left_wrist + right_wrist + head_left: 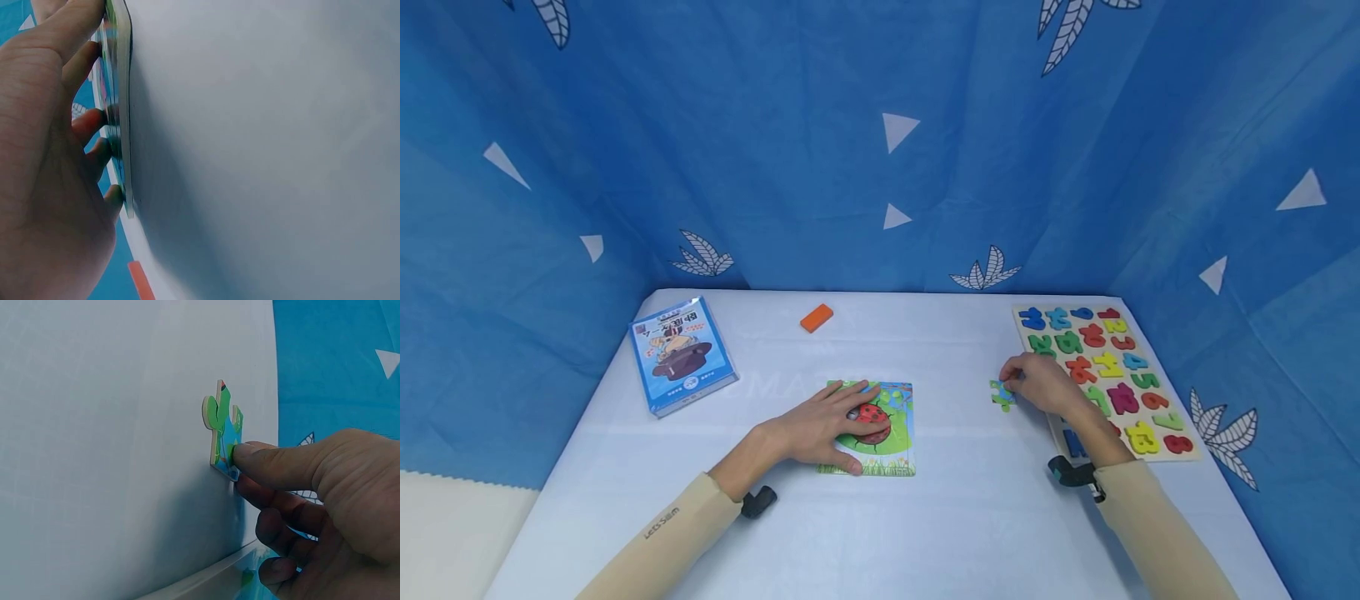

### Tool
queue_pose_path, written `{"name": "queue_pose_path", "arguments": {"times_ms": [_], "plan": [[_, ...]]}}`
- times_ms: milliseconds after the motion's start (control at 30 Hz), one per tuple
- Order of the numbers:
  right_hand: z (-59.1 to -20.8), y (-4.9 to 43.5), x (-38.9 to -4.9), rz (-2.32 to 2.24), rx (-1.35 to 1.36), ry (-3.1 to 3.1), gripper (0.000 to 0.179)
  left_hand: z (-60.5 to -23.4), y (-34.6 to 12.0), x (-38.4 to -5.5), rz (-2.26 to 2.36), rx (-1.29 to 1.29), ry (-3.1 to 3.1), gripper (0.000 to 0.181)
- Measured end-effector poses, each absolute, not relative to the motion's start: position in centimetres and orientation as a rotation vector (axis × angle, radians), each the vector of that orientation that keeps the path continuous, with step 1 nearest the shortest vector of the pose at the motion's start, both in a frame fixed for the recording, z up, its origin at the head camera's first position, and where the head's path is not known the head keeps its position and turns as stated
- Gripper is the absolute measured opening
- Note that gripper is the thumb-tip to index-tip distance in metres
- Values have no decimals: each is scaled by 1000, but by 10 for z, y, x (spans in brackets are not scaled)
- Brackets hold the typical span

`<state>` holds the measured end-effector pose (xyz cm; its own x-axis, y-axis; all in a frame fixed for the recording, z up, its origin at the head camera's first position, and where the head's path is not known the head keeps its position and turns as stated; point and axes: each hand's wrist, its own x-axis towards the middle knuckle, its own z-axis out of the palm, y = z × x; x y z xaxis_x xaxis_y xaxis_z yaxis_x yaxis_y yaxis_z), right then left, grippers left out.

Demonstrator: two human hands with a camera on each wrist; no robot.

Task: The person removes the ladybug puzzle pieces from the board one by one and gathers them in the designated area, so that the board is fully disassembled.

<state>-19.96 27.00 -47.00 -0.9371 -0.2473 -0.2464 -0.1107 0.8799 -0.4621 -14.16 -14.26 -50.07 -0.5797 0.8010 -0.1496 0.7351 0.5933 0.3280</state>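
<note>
A square ladybug jigsaw puzzle [898, 454] lies on the white table in front of me. My left hand [820, 427] rests on it with spread fingers, covering its left part. In the left wrist view the puzzle board [125, 125] shows edge-on, with the fingertips touching its face. Off to the right, my right hand [1041, 385] pinches a green and blue puzzle piece [1000, 397] at one edge. The right wrist view shows the thumb on the piece's printed face and the other fingers curled below; the piece [219, 419] is close to the tabletop.
A colourful number board [1180, 452] lies at the right, partly under my right hand and forearm. At the back left is a blue and white box [715, 375]. An orange block [816, 317] sits behind the puzzle. Blue curtains [820, 167] enclose the table's back and sides.
</note>
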Motion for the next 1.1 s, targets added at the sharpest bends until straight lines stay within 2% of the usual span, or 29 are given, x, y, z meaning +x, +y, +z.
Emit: {"name": "queue_pose_path", "arguments": {"times_ms": [367,600,867,1100], "plan": [[-474,268,-200,-631,-280,2778,9,-499,-142,-142,362,1248,2535,81],[-473,259,-195,-667,-304,2818,16,-497,-144,-139,433,1280,2553,81],[-474,220,-183,-755,-557,2825,16,-488,-155,-138,434,1238,2549,76],[-479,169,-166,-731,-704,2784,29,-491,-159,-140,413,1183,2512,75]]}}
